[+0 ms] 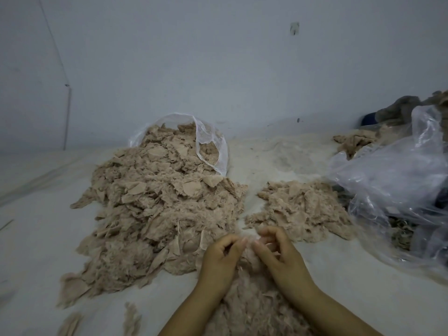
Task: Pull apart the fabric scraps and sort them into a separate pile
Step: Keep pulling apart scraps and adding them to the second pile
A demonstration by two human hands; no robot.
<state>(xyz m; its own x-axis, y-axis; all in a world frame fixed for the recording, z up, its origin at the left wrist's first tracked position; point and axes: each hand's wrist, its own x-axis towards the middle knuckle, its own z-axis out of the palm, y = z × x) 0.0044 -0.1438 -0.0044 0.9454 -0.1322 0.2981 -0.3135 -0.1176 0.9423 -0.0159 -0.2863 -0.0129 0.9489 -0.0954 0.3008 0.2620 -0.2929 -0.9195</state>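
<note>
Far left, a few loose beige fabric strips (132, 318) lie on the pale floor covering (36, 238), apart from everything else. Next to them, the big heap of pinkish-beige fabric scraps (155, 209) spills toward me out of a clear plastic bag (208, 144) that lies on its side by the white wall (218, 57), mouth open, scraps still filling it.

Now my left hand (221, 258), just at the near right edge of that heap: fingers curled in, thumb and fingertips pinching a fluffy tuft of the same pinkish fibre (248, 257). My right hand (278, 253) mirrors it right alongside, fingers bent and pinching the other side of that tuft, the two hands almost touching. Beneath my wrists, more fuzzy pulled fabric (254, 311) is bunched close to me.

Just beyond my right hand sits the smaller separate pile of fluffy pink-beige scraps (300, 209), a bare strip of floor between it and the big heap.

Far right, a large crumpled clear plastic sheet (392, 180) bulges up beside that pile, with more beige scraps (354, 141) behind it and some dark grey cloth (397, 110) against the wall.
</note>
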